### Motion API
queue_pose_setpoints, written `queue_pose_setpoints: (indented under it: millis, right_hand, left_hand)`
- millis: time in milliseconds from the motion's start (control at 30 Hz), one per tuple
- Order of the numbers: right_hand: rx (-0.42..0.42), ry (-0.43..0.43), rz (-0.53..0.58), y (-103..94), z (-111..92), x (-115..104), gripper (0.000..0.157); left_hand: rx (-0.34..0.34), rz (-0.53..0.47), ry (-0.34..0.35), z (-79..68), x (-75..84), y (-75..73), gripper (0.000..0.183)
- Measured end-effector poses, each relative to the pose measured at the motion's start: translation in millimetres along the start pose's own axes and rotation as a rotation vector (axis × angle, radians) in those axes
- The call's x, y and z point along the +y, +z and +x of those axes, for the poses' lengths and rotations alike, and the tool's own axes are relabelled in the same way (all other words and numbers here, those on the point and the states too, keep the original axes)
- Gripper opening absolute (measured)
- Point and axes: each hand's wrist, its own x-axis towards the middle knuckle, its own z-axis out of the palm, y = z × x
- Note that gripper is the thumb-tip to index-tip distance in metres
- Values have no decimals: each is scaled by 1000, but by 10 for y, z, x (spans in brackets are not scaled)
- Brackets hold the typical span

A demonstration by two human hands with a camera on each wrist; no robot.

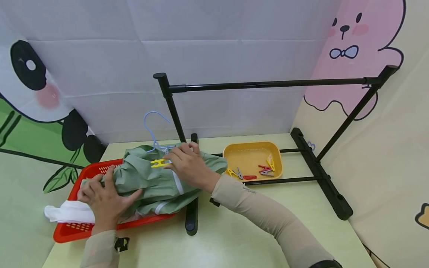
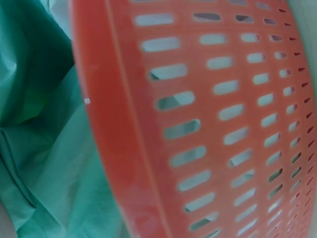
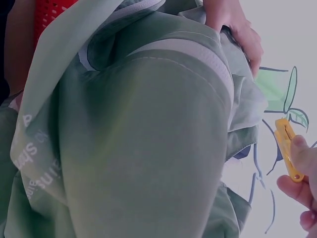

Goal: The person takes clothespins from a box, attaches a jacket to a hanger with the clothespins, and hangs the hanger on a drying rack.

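A light green garment (image 1: 144,178) with white stripes lies bunched across a red basket (image 1: 72,232). A blue hanger (image 1: 149,130) sticks out of its top edge, hook up. My left hand (image 1: 107,199) rests on the garment's left part, thumb and fingers spread apart. Between the thumb and fingers of my right hand (image 1: 192,167) is a yellow clothespin (image 1: 158,163), held over the garment beside the hanger. The right wrist view also shows this pinched clothespin (image 3: 286,148). In the left wrist view, the basket's slotted wall (image 2: 213,119) covers most of the picture and the left hand is hidden.
A black rack with a top bar (image 1: 268,85) stands on the table (image 1: 254,230); its left foot (image 1: 191,219) is beside the basket. Behind the lower bars sits a yellow tray (image 1: 248,147) with several clothespins. White cloth (image 1: 70,212) hangs over the basket's left rim.
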Motion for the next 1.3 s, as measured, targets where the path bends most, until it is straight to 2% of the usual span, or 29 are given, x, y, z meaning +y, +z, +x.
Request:
queue_pose_setpoints:
  millis: [433, 667, 1000, 1300]
  right_hand:
    - [-23, 15, 11, 43, 91, -21, 26]
    - [-36, 15, 36, 82, 128, -33, 26]
    - [-43, 15, 41, 116, 194, -46, 27]
    - [-68, 9, 18, 149, 235, -77, 26]
  left_hand:
    - [22, -1, 7, 15, 4, 19, 92]
    - [11, -6, -1, 2, -2, 17, 93]
    - [39, 12, 12, 26, 13, 33, 92]
    - [23, 12, 8, 22, 16, 23, 92]
